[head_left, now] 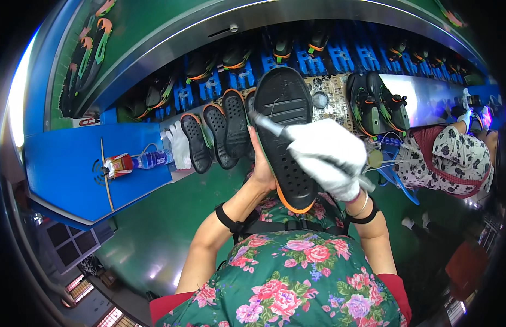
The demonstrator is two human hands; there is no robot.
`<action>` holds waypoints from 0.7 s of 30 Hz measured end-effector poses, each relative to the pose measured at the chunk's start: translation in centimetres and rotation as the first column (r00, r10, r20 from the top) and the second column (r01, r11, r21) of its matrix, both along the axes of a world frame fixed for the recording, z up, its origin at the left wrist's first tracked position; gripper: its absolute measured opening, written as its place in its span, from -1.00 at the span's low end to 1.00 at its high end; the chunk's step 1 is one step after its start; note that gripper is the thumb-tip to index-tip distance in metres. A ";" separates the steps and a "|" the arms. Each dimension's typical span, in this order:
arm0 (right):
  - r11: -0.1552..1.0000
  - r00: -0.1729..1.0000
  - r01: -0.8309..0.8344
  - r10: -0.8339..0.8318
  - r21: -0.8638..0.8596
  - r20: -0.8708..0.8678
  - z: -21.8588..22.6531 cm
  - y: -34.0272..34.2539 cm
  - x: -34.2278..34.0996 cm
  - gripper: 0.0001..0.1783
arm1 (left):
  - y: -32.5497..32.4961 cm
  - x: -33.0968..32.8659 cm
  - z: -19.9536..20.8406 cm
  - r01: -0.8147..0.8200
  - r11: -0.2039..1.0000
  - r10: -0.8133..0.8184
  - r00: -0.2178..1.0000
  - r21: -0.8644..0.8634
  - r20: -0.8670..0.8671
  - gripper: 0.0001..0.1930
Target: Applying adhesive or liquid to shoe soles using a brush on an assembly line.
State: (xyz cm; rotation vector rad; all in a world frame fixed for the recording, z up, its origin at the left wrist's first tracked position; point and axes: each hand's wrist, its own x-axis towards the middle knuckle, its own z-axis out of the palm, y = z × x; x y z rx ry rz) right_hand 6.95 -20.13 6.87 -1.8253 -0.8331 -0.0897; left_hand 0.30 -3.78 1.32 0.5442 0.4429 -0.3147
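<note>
A black shoe sole [285, 103] with an orange rim at the heel is held up in front of my chest, its grooved and perforated face toward me. My bare left hand [262, 166] grips it along its left edge, fingers mostly hidden behind it. In a white knitted glove, my right hand [329, 158] is closed around a slim brush-like tool [272, 125]. The tool's narrow end reaches across the sole to its left edge; whether it touches is not clear. Several similar perforated soles [214, 136] stand in a row just left of my left hand.
Beyond the sole runs a conveyor with blue racks [340, 57] carrying shoes, under a metal rail [231, 27]. A pair of dark shoes [375, 103] sits right. The blue table [62, 163] at left holds a plastic bottle [153, 159] and white gloves [179, 144]. A co-worker [449, 158] sits right.
</note>
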 end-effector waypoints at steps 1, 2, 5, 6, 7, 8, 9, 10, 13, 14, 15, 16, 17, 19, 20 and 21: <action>0.999 0.996 0.021 -0.017 0.048 -0.093 -0.5 -0.3 -0.1 -0.56 | 0.1 0.0 -0.3 0.000 0.998 0.000 1.000 -0.068 0.003 0.22; 0.994 0.982 0.047 -0.029 0.094 -0.185 -0.8 -0.5 -0.2 -0.56 | 0.1 -0.1 -0.3 0.005 0.998 -0.005 1.000 -0.069 0.002 0.22; 0.999 0.969 -0.020 0.026 -0.028 0.245 1.9 0.4 0.8 -0.58 | -0.1 -0.3 -0.2 0.023 0.999 -0.022 1.000 -0.046 0.015 0.18; 0.994 0.960 -0.058 0.081 -0.093 0.269 2.4 0.9 0.3 -0.60 | 0.2 -0.2 -0.7 0.024 0.997 -0.023 1.000 -0.080 0.013 0.17; 0.994 0.967 -0.111 0.109 -0.006 0.231 1.2 1.4 -0.1 -0.58 | 0.5 -0.6 -0.8 0.063 0.997 -0.061 0.998 -0.053 0.027 0.15; 0.986 0.972 -0.161 0.153 0.032 0.177 1.5 1.0 -0.1 -0.59 | 0.6 -0.5 -1.2 0.052 0.995 -0.058 0.996 0.089 0.062 0.16; 0.984 0.981 -0.160 0.151 0.071 0.119 1.7 0.8 -0.1 -0.60 | 0.8 -0.7 -1.7 0.037 0.997 -0.044 0.994 0.063 0.099 0.15; 0.988 0.991 -0.120 0.113 0.098 0.073 1.5 0.8 0.0 -0.60 | 1.1 -0.7 -2.1 0.023 0.999 -0.028 0.991 0.036 0.135 0.15; 0.993 1.000 -0.014 0.011 0.121 0.029 0.5 0.3 0.5 -0.62 | 0.9 0.3 -1.5 -0.052 0.998 0.056 0.994 -0.040 0.097 0.11; 0.995 0.995 -0.019 0.009 0.099 0.097 0.4 0.1 0.7 -0.62 | 0.5 0.8 -1.2 -0.073 0.997 0.071 0.993 0.015 0.090 0.12; 0.997 0.986 -0.040 0.029 0.065 0.162 0.4 0.4 0.5 -0.63 | 0.8 0.7 -1.4 -0.050 0.998 0.046 0.995 0.048 0.085 0.12; 0.998 0.976 -0.057 0.050 0.027 0.211 0.2 0.8 -0.1 -0.63 | 1.3 0.5 -1.8 -0.026 0.996 0.019 0.997 0.081 0.080 0.12; 0.998 0.970 -0.070 0.067 0.002 0.236 -0.3 1.1 -0.7 -0.64 | 1.8 0.3 -2.8 -0.009 0.999 0.009 1.000 0.049 0.006 0.12; 0.987 0.981 -0.142 0.131 0.071 0.142 -0.2 1.1 -0.8 -0.66 | 3.0 -0.6 -6.1 -0.067 0.986 0.063 0.998 0.150 0.031 0.11; 0.972 0.982 -0.187 0.181 0.145 0.053 0.3 0.8 -0.4 -0.67 | 3.1 -0.6 -6.6 -0.129 0.982 0.127 0.992 0.141 0.020 0.10; 0.947 0.977 -0.206 0.212 0.248 0.002 0.5 0.8 0.5 -0.66 | 3.5 -0.6 -6.6 -0.116 0.993 0.115 0.991 -0.001 0.063 0.09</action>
